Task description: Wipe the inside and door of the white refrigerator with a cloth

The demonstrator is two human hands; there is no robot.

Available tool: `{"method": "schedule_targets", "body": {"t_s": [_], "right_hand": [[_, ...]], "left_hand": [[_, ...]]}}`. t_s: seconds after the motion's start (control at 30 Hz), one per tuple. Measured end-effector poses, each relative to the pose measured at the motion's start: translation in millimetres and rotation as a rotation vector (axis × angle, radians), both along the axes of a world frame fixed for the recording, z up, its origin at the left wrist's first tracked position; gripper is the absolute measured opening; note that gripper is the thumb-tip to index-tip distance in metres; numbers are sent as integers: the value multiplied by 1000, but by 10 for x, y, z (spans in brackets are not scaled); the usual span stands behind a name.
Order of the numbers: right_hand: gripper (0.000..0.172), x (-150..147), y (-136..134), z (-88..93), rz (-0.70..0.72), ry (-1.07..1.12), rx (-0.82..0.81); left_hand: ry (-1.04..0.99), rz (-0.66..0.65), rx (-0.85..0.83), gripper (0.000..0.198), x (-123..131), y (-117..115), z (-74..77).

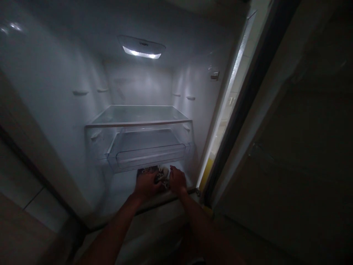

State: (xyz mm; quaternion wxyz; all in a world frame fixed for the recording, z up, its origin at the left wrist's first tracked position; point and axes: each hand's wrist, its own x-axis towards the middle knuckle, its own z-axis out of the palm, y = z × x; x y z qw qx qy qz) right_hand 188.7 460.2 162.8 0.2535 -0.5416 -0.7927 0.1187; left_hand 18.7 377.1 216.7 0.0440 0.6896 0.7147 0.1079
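Both hands reach into the bottom of a lit refrigerator point(57, 110). On its floor, below the clear drawer, lies a dark item with pale patches point(162, 173), too dim to identify. My left hand point(146, 185) is bent over the left side of this item, its fingertips hidden against it. My right hand point(178, 179) is at the item's right side, fingers curled towards it. Between the hands a rounded white part of the item shows. A dark flat piece point(142, 170) sits just behind my left hand.
A clear drawer point(151, 154) hangs above the hands, under a glass shelf point(140, 114). A lamp point(142, 51) shines from the ceiling. The open door point(289, 158) stands at the right; a raised front sill point(165, 201) crosses below the forearms.
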Motion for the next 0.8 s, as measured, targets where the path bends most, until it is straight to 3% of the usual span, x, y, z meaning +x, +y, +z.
{"method": "schedule_targets", "body": {"t_s": [0.07,0.13,0.2,0.27,0.37,0.43,0.53,0.63,0.73,0.8], "right_hand": [[49,8,31,10,-28,18,-16],[48,7,46,12,-40,33,-27],[46,-6,41,7,-33,45,-30],[43,-24,25,-4,-13,60,-27],[39,-48,4,-19,7,89,-21],[38,-57,0,-25,3,114,-15],[37,-46,4,-27,-20,163,18],[32,-4,14,-40,-72,222,73],[29,60,33,-79,-120,279,123],[25,97,48,-115,-139,312,147]], "left_hand": [[-20,-79,-14,52,120,-156,-15],[-26,-107,-41,49,79,-359,-50],[-5,-66,-61,52,-109,-537,-83],[48,63,-72,55,-381,-625,-77],[123,269,-134,55,-732,-537,40],[138,308,-166,52,-794,-349,147],[128,246,-148,52,-540,10,240],[84,109,-106,48,-15,263,214],[27,-20,-50,56,403,219,129],[1,-69,-27,55,451,20,76]]}}
